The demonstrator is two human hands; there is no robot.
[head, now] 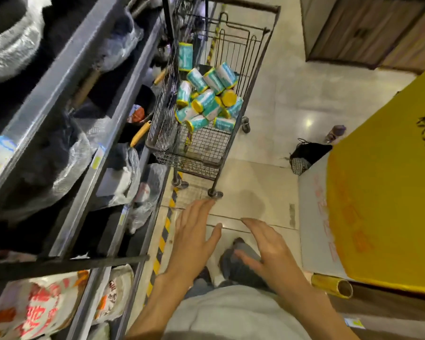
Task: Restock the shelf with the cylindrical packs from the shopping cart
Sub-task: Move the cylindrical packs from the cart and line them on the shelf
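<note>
The shelf (88, 114) fills the frame's left. The shopping cart (233, 143) stands just beside it at upper centre, the cylindrical packs (207, 100) heaped inside. Both hands (194, 239) (268, 249) hover at lower centre.

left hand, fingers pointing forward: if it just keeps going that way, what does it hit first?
Probably the shopping cart. The open left hand points at the cart's near wheel and lower frame, with only bare floor between in the picture. Depth is unclear; the hand is likely well above floor level, so it may meet the basket instead.
</note>
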